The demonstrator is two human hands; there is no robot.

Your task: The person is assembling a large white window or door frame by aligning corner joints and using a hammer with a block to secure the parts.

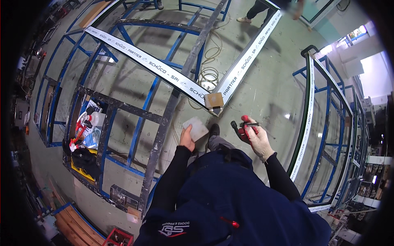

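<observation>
My bare left hand (187, 140) grips a whitish, roughly square block (195, 128) by its edge. The block is apart from the frame corner in front of me. A pale glove with red fingers covers my right hand (255, 138). Its fingers are closed round a dark tool (235, 125) with a thick black end; a thin dark piece also sticks out by the fingertips, and I cannot tell its exact kind. Ahead of both hands is the near corner of a large window or door frame (164, 74) covered in white printed film. A tan block (214, 100) sits on that corner.
Blue metal trestles (143, 104) support the frame. At left, a tray area holds a red and white tool (83, 123) and dark cloth. A second filmed frame (307, 119) stands at right. A coiled hose (210, 74) lies on the floor; another person's legs (256, 10) show beyond.
</observation>
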